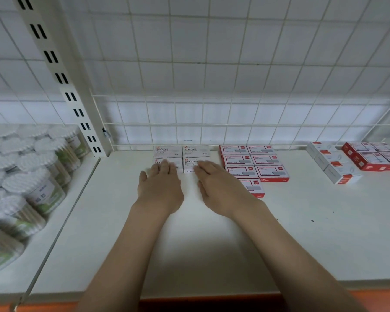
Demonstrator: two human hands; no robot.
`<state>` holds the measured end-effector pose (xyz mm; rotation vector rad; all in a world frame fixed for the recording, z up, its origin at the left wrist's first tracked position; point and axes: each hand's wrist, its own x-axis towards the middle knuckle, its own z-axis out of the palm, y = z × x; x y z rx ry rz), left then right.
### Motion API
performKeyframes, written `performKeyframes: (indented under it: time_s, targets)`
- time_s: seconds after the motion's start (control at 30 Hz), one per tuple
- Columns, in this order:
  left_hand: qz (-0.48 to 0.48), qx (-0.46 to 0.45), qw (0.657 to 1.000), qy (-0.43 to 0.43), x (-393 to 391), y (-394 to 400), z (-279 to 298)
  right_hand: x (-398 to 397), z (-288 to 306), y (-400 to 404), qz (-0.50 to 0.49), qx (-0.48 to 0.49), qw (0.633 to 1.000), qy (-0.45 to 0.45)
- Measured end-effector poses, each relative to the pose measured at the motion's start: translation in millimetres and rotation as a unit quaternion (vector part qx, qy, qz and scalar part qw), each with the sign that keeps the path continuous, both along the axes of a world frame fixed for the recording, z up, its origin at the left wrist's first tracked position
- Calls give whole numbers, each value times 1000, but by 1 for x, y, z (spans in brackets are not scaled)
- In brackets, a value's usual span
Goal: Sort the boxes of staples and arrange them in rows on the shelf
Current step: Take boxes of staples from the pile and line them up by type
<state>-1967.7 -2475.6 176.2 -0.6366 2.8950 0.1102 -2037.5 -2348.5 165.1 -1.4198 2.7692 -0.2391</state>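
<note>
White boxes marked STAPLES (182,152) lie in two short rows at the back of the white shelf (212,233). My left hand (160,188) lies flat with straight fingers touching the front left white box. My right hand (221,188) lies flat too, its fingertips at the front right white box (189,164). Just right of them, red-and-white staple boxes (253,163) form two rows, and one more red box (254,188) is partly hidden by my right wrist. Further right lie white boxes with red corners (333,164) and a group of red boxes (372,155).
A white wire grid (212,113) backs the shelf, with a slotted upright post (77,104) at its left. Beyond a divider on the left stand several clear tubs of cotton swabs (25,176). An orange strip (212,302) runs along the shelf's front edge.
</note>
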Motion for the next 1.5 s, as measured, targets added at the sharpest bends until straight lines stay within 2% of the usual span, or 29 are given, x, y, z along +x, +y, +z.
performKeyframes:
  time_s: [0.47,0.77,1.03,1.33,1.5]
  targets:
    - [-5,39,999,30,-1,-5,2,-2,1,0,-5,5,1000,-18]
    - [-37,32,994,100,14,58,13,10,29,67,-36,-92,995,10]
    - [-108,31,982,150,4,178,25,3,30,217,-132,-133,982,26]
    - [-210,60,967,129,-29,380,16,-8,18,432,-252,-136,958,16]
    - [-252,59,958,126,-43,463,15,-7,19,522,-288,-141,947,6]
